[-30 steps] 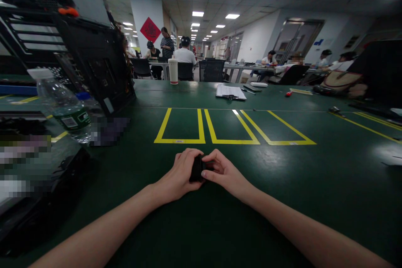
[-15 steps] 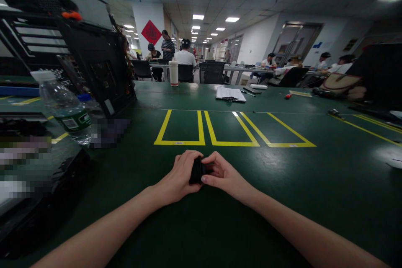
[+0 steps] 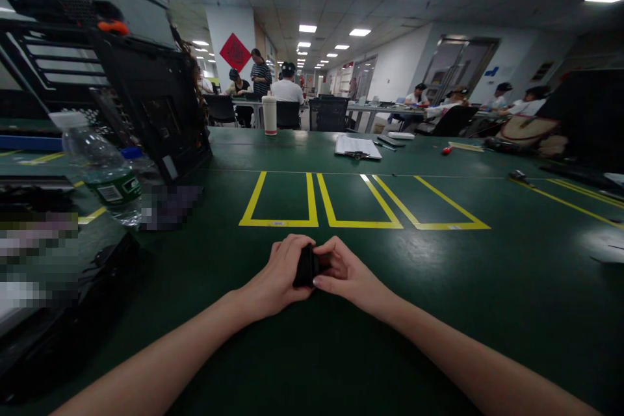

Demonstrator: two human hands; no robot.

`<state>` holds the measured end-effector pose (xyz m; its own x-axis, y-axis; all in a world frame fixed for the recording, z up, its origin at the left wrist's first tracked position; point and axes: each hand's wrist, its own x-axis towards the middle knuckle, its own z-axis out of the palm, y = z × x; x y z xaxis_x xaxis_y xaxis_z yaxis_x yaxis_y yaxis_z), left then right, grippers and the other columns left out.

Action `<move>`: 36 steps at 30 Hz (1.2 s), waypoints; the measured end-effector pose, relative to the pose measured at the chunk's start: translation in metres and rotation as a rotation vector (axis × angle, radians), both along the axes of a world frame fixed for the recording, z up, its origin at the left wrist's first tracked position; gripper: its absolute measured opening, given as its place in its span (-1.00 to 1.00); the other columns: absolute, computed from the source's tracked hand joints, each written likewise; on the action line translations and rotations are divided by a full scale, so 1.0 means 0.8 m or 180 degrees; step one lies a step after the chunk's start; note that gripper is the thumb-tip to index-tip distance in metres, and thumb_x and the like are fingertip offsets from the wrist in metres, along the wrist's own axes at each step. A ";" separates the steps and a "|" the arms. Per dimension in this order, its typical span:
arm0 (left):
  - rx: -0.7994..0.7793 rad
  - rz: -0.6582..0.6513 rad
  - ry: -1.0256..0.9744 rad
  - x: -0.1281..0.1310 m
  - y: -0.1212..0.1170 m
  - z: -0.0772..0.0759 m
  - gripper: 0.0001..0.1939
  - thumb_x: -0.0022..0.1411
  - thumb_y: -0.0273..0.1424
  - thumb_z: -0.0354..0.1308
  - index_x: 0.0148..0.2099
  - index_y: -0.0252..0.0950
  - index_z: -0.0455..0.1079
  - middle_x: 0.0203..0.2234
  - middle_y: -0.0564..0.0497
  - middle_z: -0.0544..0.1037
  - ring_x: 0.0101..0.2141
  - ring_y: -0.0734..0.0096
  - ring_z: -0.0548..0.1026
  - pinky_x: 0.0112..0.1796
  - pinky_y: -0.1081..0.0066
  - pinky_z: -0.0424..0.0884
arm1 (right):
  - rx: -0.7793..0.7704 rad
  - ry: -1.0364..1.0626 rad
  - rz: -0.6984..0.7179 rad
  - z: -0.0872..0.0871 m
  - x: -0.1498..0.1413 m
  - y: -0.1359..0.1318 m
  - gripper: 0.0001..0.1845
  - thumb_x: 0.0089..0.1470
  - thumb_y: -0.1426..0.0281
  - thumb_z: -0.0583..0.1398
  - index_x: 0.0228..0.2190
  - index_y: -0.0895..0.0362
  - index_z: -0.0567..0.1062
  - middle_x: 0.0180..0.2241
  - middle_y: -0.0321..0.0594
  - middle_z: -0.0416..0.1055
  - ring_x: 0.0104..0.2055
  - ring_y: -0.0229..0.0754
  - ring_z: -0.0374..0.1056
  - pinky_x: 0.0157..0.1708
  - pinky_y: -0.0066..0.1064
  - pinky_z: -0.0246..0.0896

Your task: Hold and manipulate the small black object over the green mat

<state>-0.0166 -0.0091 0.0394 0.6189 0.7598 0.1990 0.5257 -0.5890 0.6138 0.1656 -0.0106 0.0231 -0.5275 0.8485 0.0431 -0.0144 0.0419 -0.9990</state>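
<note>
1. The left hand [image 3: 280, 273] is clamped on a small black block [image 3: 304, 266], its fingers over the far side and its thumb at the near side.
2. The right hand [image 3: 348, 273] is curled, with thumb and forefinger tips at the block's right side; I cannot tell whether they grip it or only rest against it.
3. The two hands are close together, with the block between them, mostly hidden by the left hand.
4. The block is near the middle of the green table [image 3: 312, 354], on the near side of the yellow tape [image 3: 279, 223], which marks three outlines side by side.
5. Far beyond the tape lie a clipboard [image 3: 357, 147] with paper and, just right of it, a pen [image 3: 386, 145].
6. A pale cup [image 3: 270, 114] stands upright at the table's far edge, left of the clipboard.
7. On the left, a clear bottle [image 3: 114, 190] with a green label stands near a dark computer case [image 3: 156, 104].
8. Well beyond the table, several people sit at other desks; one, in a striped top [image 3: 260, 75], stands.
</note>
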 end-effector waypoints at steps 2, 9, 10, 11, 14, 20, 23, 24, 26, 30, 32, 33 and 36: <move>-0.0040 0.0021 -0.0015 0.000 0.000 -0.001 -0.46 0.00 -0.48 0.13 0.02 -0.17 0.00 -0.07 -0.05 0.17 -0.09 0.18 0.21 -0.15 0.16 0.23 | -0.0049 0.0064 0.0006 0.000 -0.001 0.000 -0.68 -0.12 0.42 0.21 -0.29 0.09 0.21 -0.20 -0.27 0.24 -0.10 -0.18 0.24 -0.13 -0.24 0.20; 0.0027 0.0004 -0.0043 0.001 0.000 0.000 -0.48 0.01 -0.48 0.13 0.00 -0.15 0.02 -0.10 -0.03 0.20 -0.11 0.20 0.24 -0.15 0.15 0.23 | -0.0082 0.0007 -0.0118 0.001 -0.002 0.000 -0.69 -0.08 0.40 0.18 -0.24 0.08 0.23 -0.18 -0.25 0.23 -0.09 -0.17 0.23 -0.11 -0.22 0.19; 0.0030 -0.0006 -0.0041 0.001 0.000 0.000 -0.48 0.01 -0.48 0.13 0.01 -0.14 0.02 -0.10 -0.03 0.20 -0.11 0.20 0.24 -0.15 0.15 0.22 | -0.0088 -0.0040 -0.0121 0.001 -0.002 0.000 -0.68 -0.08 0.40 0.18 -0.23 0.09 0.23 -0.17 -0.24 0.23 -0.08 -0.17 0.22 -0.09 -0.22 0.17; 0.0026 -0.0007 -0.0038 0.001 0.000 0.000 -0.47 0.01 -0.48 0.13 0.01 -0.14 0.01 -0.10 -0.04 0.20 -0.11 0.19 0.24 -0.15 0.14 0.22 | -0.0100 -0.0065 -0.0093 0.001 -0.001 0.001 -0.68 -0.08 0.39 0.17 -0.22 0.10 0.24 -0.16 -0.23 0.23 -0.08 -0.17 0.21 -0.07 -0.21 0.15; -0.0005 -0.0009 -0.0025 0.000 0.001 -0.001 -0.47 0.01 -0.48 0.13 0.01 -0.14 0.01 -0.09 -0.04 0.19 -0.10 0.17 0.23 -0.16 0.14 0.23 | -0.0061 0.0010 0.0057 -0.001 0.001 0.003 -0.66 -0.11 0.42 0.20 -0.25 0.10 0.23 -0.19 -0.25 0.24 -0.10 -0.18 0.23 -0.09 -0.22 0.16; 0.0001 0.0070 -0.0022 -0.001 0.002 -0.005 -0.45 -0.01 -0.47 0.15 0.01 -0.16 0.01 -0.08 -0.04 0.18 -0.11 0.19 0.23 -0.16 0.17 0.24 | -0.0038 0.0161 0.0008 -0.004 -0.001 0.003 -0.72 -0.10 0.43 0.20 -0.31 0.10 0.22 -0.22 -0.28 0.24 -0.12 -0.20 0.24 -0.14 -0.26 0.20; -0.0001 0.0052 -0.0030 0.001 0.002 -0.006 -0.47 0.00 -0.45 0.14 0.01 -0.15 0.02 -0.09 -0.04 0.19 -0.12 0.18 0.24 -0.17 0.16 0.25 | -0.0040 0.0141 -0.0045 -0.002 -0.003 0.002 -0.73 -0.09 0.43 0.19 -0.31 0.09 0.23 -0.22 -0.28 0.25 -0.12 -0.21 0.24 -0.15 -0.27 0.21; -0.0007 0.0054 -0.0031 0.001 0.002 -0.007 -0.47 0.00 -0.45 0.14 0.01 -0.15 0.02 -0.09 -0.04 0.19 -0.12 0.18 0.24 -0.18 0.15 0.25 | -0.0041 0.0106 -0.0067 -0.001 -0.003 0.002 -0.73 -0.09 0.43 0.18 -0.30 0.09 0.23 -0.21 -0.28 0.24 -0.11 -0.20 0.23 -0.13 -0.26 0.20; -0.0021 0.0112 -0.0043 0.002 0.003 -0.010 -0.47 -0.01 -0.46 0.15 -0.01 -0.15 0.03 -0.10 -0.03 0.20 -0.13 0.17 0.24 -0.19 0.16 0.26 | -0.0047 0.0009 -0.0119 0.001 -0.003 0.001 -0.70 -0.09 0.43 0.18 -0.26 0.09 0.23 -0.19 -0.26 0.23 -0.10 -0.20 0.22 -0.09 -0.24 0.17; 0.0091 0.0214 -0.0080 0.003 0.005 -0.016 -0.43 -0.05 -0.48 0.18 -0.01 -0.14 0.02 -0.11 -0.02 0.20 -0.14 0.19 0.25 -0.19 0.17 0.26 | -0.0035 -0.0097 -0.0062 0.003 -0.001 0.002 -0.69 -0.09 0.43 0.18 -0.24 0.10 0.24 -0.20 -0.25 0.23 -0.10 -0.20 0.22 -0.06 -0.23 0.14; 0.0113 0.0134 -0.0061 0.003 0.005 -0.017 -0.44 -0.04 -0.49 0.17 -0.01 -0.14 0.01 -0.10 -0.02 0.19 -0.13 0.19 0.24 -0.18 0.18 0.25 | -0.0038 -0.0023 0.0058 0.001 0.000 0.003 -0.68 -0.10 0.45 0.19 -0.26 0.10 0.23 -0.21 -0.26 0.24 -0.12 -0.20 0.23 -0.09 -0.24 0.16; 0.0123 0.0103 -0.0051 0.003 0.005 -0.018 -0.44 -0.03 -0.49 0.16 -0.01 -0.15 0.01 -0.10 -0.02 0.19 -0.13 0.19 0.24 -0.18 0.18 0.25 | -0.0016 0.0037 0.0077 0.000 0.000 0.003 -0.67 -0.12 0.46 0.20 -0.27 0.09 0.22 -0.21 -0.27 0.24 -0.13 -0.21 0.23 -0.12 -0.25 0.18; 0.0190 0.0212 -0.0063 0.004 0.006 -0.020 -0.44 -0.06 -0.50 0.17 -0.02 -0.16 0.02 -0.11 -0.03 0.19 -0.14 0.19 0.24 -0.19 0.17 0.24 | -0.0012 0.0173 0.0114 -0.003 -0.001 0.004 -0.69 -0.11 0.46 0.19 -0.29 0.09 0.21 -0.22 -0.28 0.23 -0.12 -0.21 0.24 -0.14 -0.26 0.19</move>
